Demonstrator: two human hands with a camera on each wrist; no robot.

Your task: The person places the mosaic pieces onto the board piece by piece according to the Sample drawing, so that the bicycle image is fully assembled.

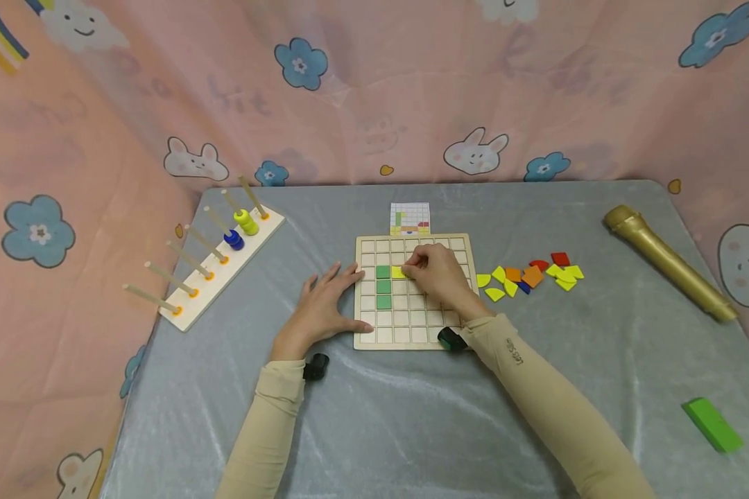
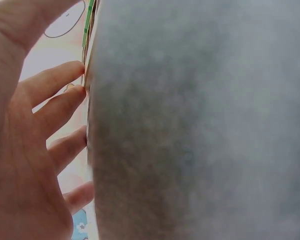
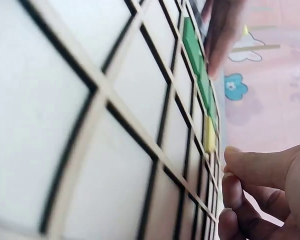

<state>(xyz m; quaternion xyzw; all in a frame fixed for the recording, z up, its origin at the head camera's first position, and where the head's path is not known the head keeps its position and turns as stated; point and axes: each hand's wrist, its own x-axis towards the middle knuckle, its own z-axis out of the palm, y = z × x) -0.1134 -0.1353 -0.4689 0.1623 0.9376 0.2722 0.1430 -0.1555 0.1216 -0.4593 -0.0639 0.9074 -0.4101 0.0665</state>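
Note:
A wooden grid board point(image 1: 412, 346) lies mid-table, with several green square tiles point(image 1: 383, 287) in one column and a yellow tile point(image 1: 397, 272) beside the top one. My left hand point(image 1: 320, 312) is spread at the board's left edge, its thumb over the lower left corner and fingertips at the upper side. My right hand point(image 1: 440, 274) is over the board, thumb and curled fingers close together at the yellow tile. In the right wrist view the fingertips point(image 3: 231, 156) appear slightly apart from that yellow tile point(image 3: 209, 135), and nothing shows between them.
Behind the board lies a pattern card point(image 1: 410, 217). Loose coloured pieces point(image 1: 532, 277) lie to its right. A peg stand point(image 1: 215, 270) with blue and yellow-green beads is at left. A gold microphone point(image 1: 668, 263) and a green block point(image 1: 713, 424) are at right.

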